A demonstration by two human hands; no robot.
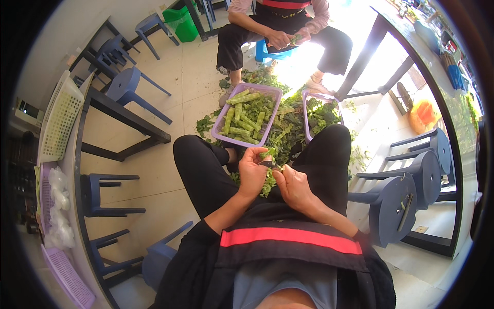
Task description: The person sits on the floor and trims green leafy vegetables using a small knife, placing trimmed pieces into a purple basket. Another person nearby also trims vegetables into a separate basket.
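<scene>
My left hand (252, 172) is closed around a leafy green vegetable piece (269, 185), whose leaves hang between my hands. My right hand (295, 187) grips a small tool, its dark blade (269, 164) lying against the greens; its handle is hidden in my fingers. Just beyond my hands, a purple plastic basket (274, 116) holds peeled pale-green stems (240, 112) and leafy pieces. To its right stands a second purple basket (305, 116) with leafy greens (321, 114). Loose leaves and trimmings (283, 133) are heaped on the floor between and around the baskets.
Opposite me a co-worker (283, 23) sits on a blue stool (266, 52), holding greens. Blue plastic stools (125, 85) and a dark-framed table (127, 119) stand left. More stools (393, 208) and another table (428, 46) are right. A green bin (183, 24) stands at the back.
</scene>
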